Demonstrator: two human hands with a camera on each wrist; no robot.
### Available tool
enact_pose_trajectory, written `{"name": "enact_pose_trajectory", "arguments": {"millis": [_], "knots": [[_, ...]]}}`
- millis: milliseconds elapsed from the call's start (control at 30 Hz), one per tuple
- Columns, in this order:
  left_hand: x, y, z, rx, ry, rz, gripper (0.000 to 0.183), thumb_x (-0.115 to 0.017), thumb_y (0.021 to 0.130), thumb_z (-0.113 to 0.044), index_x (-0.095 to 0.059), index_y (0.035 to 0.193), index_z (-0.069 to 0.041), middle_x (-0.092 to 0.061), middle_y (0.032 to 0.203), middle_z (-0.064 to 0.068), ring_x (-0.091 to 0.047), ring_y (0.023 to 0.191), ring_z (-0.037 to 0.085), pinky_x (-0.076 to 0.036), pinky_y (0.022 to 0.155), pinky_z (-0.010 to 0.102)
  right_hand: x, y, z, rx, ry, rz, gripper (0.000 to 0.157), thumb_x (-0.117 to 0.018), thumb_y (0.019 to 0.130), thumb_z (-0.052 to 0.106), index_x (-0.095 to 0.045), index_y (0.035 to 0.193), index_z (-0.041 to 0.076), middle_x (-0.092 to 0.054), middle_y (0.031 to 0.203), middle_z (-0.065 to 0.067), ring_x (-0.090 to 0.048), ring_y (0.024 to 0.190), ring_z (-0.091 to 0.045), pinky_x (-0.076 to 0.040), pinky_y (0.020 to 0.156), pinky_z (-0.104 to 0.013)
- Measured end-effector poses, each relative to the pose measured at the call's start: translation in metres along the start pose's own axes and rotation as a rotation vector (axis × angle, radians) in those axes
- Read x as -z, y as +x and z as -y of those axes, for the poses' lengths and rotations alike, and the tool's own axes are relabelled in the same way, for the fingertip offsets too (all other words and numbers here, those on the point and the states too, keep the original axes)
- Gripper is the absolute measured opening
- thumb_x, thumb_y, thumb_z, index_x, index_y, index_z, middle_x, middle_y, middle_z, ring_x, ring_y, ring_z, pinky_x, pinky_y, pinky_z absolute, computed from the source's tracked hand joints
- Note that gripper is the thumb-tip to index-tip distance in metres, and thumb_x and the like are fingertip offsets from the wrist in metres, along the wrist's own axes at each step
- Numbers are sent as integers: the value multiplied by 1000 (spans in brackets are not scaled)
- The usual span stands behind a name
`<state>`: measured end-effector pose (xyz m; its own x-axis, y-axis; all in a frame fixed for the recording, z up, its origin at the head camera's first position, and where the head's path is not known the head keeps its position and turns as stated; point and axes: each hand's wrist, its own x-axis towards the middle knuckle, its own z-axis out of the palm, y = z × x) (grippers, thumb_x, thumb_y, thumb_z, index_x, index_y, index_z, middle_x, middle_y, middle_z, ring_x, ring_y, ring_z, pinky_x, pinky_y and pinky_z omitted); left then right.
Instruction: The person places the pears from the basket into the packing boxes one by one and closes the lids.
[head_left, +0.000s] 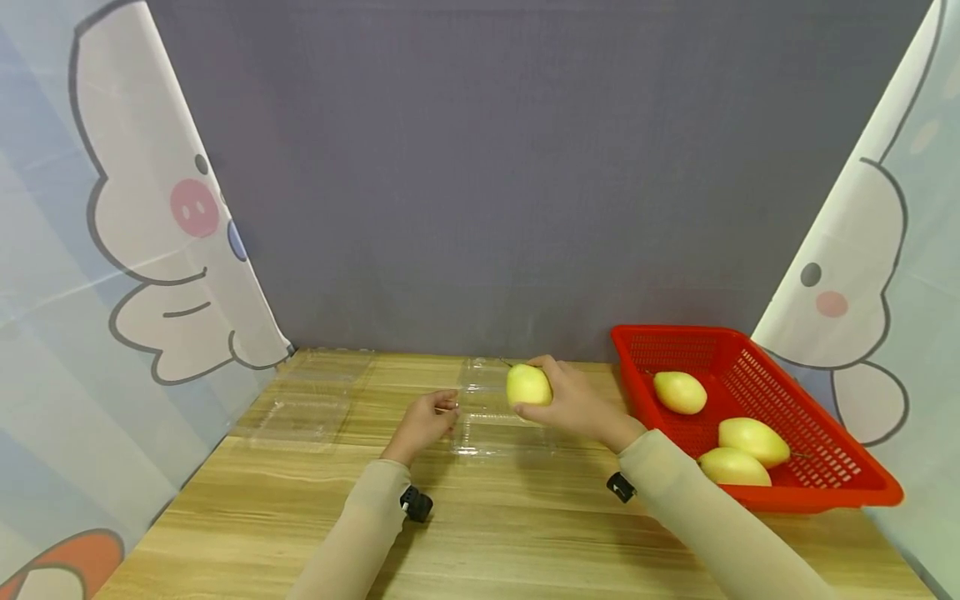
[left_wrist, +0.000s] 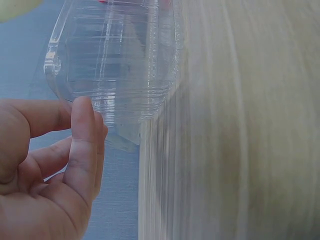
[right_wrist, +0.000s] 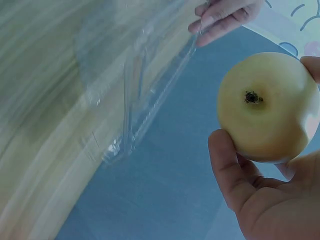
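My right hand (head_left: 576,402) grips a yellow pear (head_left: 527,387) above a clear plastic clamshell box (head_left: 480,451) on the wooden table. From the right wrist view, the pear (right_wrist: 265,107) shows its dark blossom end, with thumb and fingers around its sides. At the box's left side, my left hand (head_left: 422,427) pinches the rim between thumb and fingers. Up close in the left wrist view, the fingertips (left_wrist: 82,107) are right at the end of the box (left_wrist: 120,65), whose ridged walls are see-through.
A red plastic basket (head_left: 825,498) stands at the right of the table, with pears (head_left: 679,392) inside. Another clear plastic box (head_left: 300,421) lies open at the left. Behind the table hangs a grey cloth (head_left: 465,183), and cartoon-printed curtains (head_left: 157,250) flank both sides.
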<state>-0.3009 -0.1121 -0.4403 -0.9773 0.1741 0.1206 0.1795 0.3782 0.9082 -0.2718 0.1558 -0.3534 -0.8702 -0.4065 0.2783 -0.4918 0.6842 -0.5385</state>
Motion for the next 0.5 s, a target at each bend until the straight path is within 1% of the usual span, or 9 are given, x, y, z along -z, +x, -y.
{"name": "enact_pose_trajectory", "arguments": {"millis": [133,267,433,500], "knots": [[0,0,1,2,-7,3,43,-62,98,-1,-52,139,11,-64,113,21,-67,78,25,-60,65,30,-10,2,2,-6,9,-4,67,-80,82,46,-53,132,10,-60,115,-11,-60,88,-21,-54,66,-33],[-1,0,1,12,-9,3,43,-61,98,-1,-52,139,10,-64,113,20,-67,79,25,-59,65,29,-18,4,3,-28,50,-10,67,-80,82,46,-54,132,10,-60,117,-11,-60,88,-21,-54,66,-32],[-1,1,0,13,-10,-6,43,-61,98,0,-52,139,10,-64,113,20,-67,76,25,-60,64,30,-28,4,2,-74,102,-3,66,-80,82,47,-54,133,12,-58,119,-10,-60,89,-21,-54,66,-32],[-1,1,-1,13,-11,-10,43,-62,98,0,-52,138,11,-65,113,21,-67,74,25,-60,64,31,-31,4,1,-79,113,-5,67,-80,82,47,-54,133,11,-58,119,-10,-60,89,-21,-54,66,-33]]}}
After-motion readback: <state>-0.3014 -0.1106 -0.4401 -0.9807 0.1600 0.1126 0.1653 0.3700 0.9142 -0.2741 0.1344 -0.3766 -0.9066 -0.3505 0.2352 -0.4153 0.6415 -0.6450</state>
